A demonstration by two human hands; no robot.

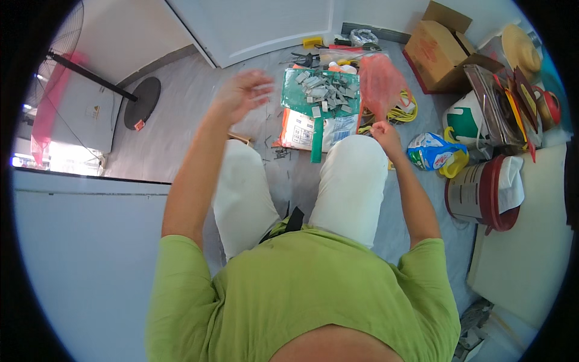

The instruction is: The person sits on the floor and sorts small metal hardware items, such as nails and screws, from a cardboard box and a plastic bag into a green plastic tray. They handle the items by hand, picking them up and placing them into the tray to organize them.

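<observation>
My left hand (248, 94) is raised over the floor, left of a green plate (289, 97). Its fingers are apart, blurred and empty. Heaped on the plate are many small grey rectangular pieces (332, 92); a green strip (318, 140) like a handle extends toward me. Beneath the plate lies a printed white and orange plastic package (296, 129). By my right knee, my right hand (386, 135) has its fingers curled at the narrow lower end of a translucent red plastic bag (383, 83), seemingly pinching it. Thin dark slivers (281, 154) are scattered on the floor between my knees.
A coiled yellow cable (407, 108) and assorted tools (307, 59) lie behind. On the right stand an opened cardboard box (432, 56), a blue package (429, 149) and a red-rimmed bucket (475, 190). At left is a fan's round base (144, 102); a white door (262, 22) stands behind.
</observation>
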